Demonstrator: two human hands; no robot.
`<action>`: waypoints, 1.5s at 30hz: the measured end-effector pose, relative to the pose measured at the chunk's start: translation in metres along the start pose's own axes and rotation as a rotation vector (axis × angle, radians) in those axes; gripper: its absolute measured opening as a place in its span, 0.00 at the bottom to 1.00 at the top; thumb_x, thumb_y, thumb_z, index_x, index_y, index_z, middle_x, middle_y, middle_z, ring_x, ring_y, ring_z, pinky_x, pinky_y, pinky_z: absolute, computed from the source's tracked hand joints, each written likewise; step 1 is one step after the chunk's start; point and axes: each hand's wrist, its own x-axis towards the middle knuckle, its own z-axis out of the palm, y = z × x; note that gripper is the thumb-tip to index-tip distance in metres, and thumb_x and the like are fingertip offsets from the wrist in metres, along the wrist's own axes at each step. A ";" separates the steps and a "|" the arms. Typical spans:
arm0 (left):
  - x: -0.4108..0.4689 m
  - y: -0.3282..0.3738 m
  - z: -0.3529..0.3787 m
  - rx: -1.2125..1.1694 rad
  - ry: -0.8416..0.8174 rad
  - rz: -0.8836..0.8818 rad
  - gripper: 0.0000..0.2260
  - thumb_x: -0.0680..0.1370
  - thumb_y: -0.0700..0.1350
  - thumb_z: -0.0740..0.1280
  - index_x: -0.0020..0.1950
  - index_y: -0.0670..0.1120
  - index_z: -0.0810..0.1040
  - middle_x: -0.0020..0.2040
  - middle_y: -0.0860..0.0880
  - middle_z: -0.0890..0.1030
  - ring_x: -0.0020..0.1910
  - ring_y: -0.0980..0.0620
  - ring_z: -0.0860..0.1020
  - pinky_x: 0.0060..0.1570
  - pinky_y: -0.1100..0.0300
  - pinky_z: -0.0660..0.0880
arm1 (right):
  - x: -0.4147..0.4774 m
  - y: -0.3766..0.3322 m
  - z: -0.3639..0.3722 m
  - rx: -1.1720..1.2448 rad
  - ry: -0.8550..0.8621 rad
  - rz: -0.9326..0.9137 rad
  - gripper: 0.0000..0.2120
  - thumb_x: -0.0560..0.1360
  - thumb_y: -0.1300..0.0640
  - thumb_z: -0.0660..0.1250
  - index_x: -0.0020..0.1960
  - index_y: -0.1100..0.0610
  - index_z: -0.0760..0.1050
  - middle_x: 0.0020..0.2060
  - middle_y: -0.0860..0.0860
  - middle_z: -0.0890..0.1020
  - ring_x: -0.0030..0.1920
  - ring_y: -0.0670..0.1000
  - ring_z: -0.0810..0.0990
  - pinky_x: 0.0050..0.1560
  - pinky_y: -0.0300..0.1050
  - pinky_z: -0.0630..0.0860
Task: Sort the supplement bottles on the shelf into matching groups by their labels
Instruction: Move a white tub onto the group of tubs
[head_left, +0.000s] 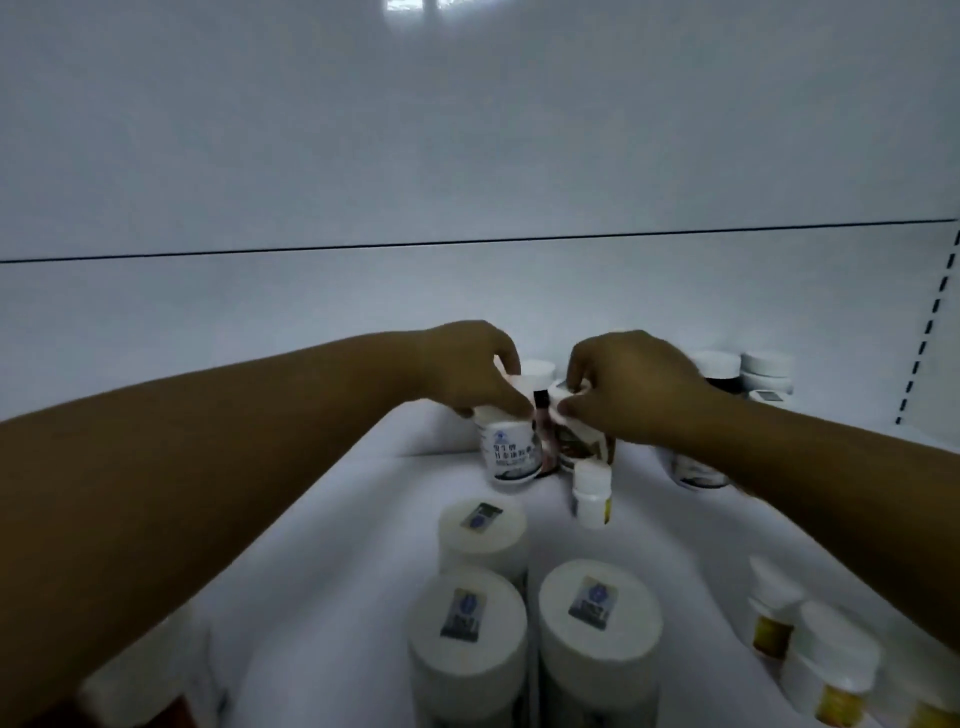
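Observation:
My left hand (475, 371) grips the lid of a white bottle with a blue-printed label (511, 452) standing mid-shelf. Beside it, my right hand (631, 389) holds the top of a white bottle with a brown label (579, 441). A thin dark vial (543, 423) stands between the two bottles. A small white bottle with a yellow stripe (592, 493) stands just in front of them. Three large white-lidded bottles (483, 530) (467, 623) (600, 613) with lid stickers stand near the front.
Small yellow-labelled bottles (774, 608) (831, 670) stand at the front right. More white-lidded bottles (766, 371) are stacked at the back right against the white shelf wall (467, 291). A bottle with a dark label (696, 470) sits under my right forearm. A slotted upright (930, 322) runs along the right.

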 end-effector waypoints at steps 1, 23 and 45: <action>-0.011 -0.004 -0.013 -0.042 0.038 -0.002 0.16 0.69 0.51 0.74 0.52 0.48 0.76 0.50 0.49 0.78 0.43 0.53 0.80 0.36 0.61 0.82 | 0.003 -0.002 -0.011 0.027 0.051 0.011 0.10 0.67 0.47 0.70 0.44 0.51 0.77 0.42 0.49 0.80 0.41 0.50 0.74 0.38 0.42 0.66; -0.192 -0.087 -0.091 -0.245 0.636 -0.199 0.17 0.70 0.48 0.71 0.59 0.50 0.80 0.53 0.51 0.81 0.45 0.53 0.80 0.39 0.59 0.80 | 0.010 -0.178 -0.029 0.659 -0.531 -0.190 0.10 0.67 0.53 0.74 0.47 0.54 0.81 0.42 0.47 0.83 0.41 0.46 0.82 0.34 0.35 0.78; -0.153 -0.020 -0.058 -0.499 0.385 0.006 0.32 0.52 0.58 0.76 0.54 0.55 0.77 0.44 0.55 0.85 0.42 0.57 0.84 0.38 0.61 0.80 | -0.021 -0.122 -0.074 0.525 -0.165 -0.212 0.37 0.65 0.42 0.71 0.70 0.41 0.59 0.54 0.41 0.76 0.49 0.41 0.80 0.46 0.36 0.76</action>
